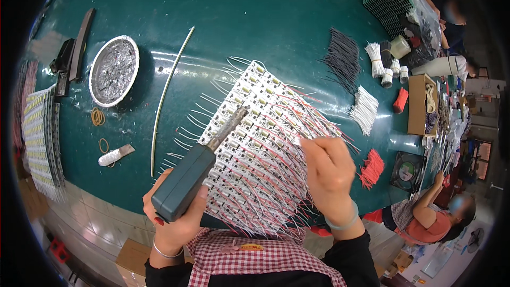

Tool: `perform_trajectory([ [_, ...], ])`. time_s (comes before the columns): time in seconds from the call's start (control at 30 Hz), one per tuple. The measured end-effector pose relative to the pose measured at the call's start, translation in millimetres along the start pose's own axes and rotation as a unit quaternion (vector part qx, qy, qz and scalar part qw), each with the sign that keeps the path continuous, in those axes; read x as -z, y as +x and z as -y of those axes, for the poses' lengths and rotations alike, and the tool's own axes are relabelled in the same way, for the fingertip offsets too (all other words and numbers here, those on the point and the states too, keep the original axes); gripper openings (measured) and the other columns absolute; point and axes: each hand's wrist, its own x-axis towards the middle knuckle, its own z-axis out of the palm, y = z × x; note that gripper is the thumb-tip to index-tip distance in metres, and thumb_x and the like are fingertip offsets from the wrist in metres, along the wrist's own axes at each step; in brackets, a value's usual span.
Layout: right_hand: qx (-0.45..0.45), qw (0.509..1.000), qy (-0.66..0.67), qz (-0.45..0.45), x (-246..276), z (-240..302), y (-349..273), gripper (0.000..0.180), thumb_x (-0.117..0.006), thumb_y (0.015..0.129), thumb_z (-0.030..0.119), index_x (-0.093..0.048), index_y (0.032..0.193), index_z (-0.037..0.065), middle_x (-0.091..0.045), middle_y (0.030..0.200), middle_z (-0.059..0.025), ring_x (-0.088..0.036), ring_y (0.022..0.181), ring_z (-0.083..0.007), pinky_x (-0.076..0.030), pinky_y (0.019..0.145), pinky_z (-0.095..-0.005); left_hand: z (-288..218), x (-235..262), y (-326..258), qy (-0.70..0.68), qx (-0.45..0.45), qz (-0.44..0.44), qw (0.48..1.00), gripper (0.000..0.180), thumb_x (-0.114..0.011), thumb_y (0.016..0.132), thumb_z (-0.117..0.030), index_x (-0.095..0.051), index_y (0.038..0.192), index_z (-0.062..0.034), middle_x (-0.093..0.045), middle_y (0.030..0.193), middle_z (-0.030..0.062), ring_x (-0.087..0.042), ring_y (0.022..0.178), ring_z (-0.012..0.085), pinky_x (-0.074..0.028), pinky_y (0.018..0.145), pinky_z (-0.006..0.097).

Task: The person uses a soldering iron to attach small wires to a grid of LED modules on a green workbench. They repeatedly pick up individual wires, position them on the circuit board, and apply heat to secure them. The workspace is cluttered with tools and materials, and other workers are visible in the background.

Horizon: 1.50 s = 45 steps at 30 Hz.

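Observation:
My left hand (183,226) is wrapped round the dark green handle of a soldering gun (183,183). Its long metal tip reaches up and right over a panel of small white circuit boards (254,86). The tip's end sits over the upper middle of the panel; whether it touches cannot be made out. Rows of thin red and white wires (276,167) stick out from the boards. At the panel's right edge, my right hand (332,172) is closed in a pinch among the wires. What lies between those fingertips is too small to name.
A round metal bowl (92,82) holds silvery scrap, beside a long pale rod (171,77) and rubber bands (98,117). Black wires (342,58), white wires (364,109) and red wires (372,169) lie rightward, near a small fan (408,171). Two people (433,220) are at the right.

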Motion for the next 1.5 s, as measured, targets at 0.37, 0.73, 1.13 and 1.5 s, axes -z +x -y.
perform_trajectory([
  [0.37, 0.058, 0.997, 0.048, -0.001, -49.3, 5.2, 12.7, 0.033, -0.062, 0.07, -0.002, -0.064, 0.104, -0.003, -0.06, 0.09, -0.0109, -0.057, 0.08, -0.0269, -0.048, 0.065, -0.0346, 5.8, 5.1, -6.3, -0.018, -0.013, -0.005, 1.0, 0.025, -0.076, 0.072, -0.001, -0.069, 0.095, 0.0072, -0.068, 0.088, 0.0128, -0.065, 0.073, 0.0171, -0.051, 0.065, 0.026],
  [0.73, 0.056, 0.998, 0.021, 0.02, -61.4, 7.1, 10.0, 0.032, -0.062, 0.074, 0.001, -0.063, 0.105, -0.002, -0.059, 0.094, -0.0099, -0.056, 0.084, -0.0261, -0.049, 0.067, -0.0341, 11.2, 5.4, -10.1, -0.041, -0.008, 0.034, 0.999, 0.024, -0.075, 0.071, 0.002, -0.069, 0.093, 0.0078, -0.068, 0.089, 0.0155, -0.065, 0.074, 0.0204, -0.05, 0.066, 0.029],
  [1.13, 0.068, 0.997, -0.014, 0.035, -60.4, 9.6, 14.5, 0.032, -0.062, 0.071, 0.001, -0.063, 0.103, -0.002, -0.057, 0.091, -0.0088, -0.055, 0.081, -0.0243, -0.048, 0.063, -0.0324, 10.6, -0.4, -11.2, 0.001, -0.035, 0.027, 0.999, 0.018, -0.075, 0.07, 0.003, -0.068, 0.087, 0.0058, -0.065, 0.081, 0.0131, -0.063, 0.069, 0.0196, -0.049, 0.065, 0.03],
  [1.5, 0.072, 0.997, -0.017, 0.033, -60.7, 10.7, 15.7, 0.031, -0.062, 0.07, 0.001, -0.062, 0.102, -0.002, -0.056, 0.089, -0.0087, -0.054, 0.08, -0.0241, -0.048, 0.06, -0.0319, 7.1, -5.0, -8.3, 0.006, -0.039, 0.019, 0.999, 0.015, -0.074, 0.069, 0.003, -0.067, 0.083, 0.004, -0.064, 0.077, 0.0108, -0.062, 0.065, 0.0193, -0.049, 0.062, 0.03],
])
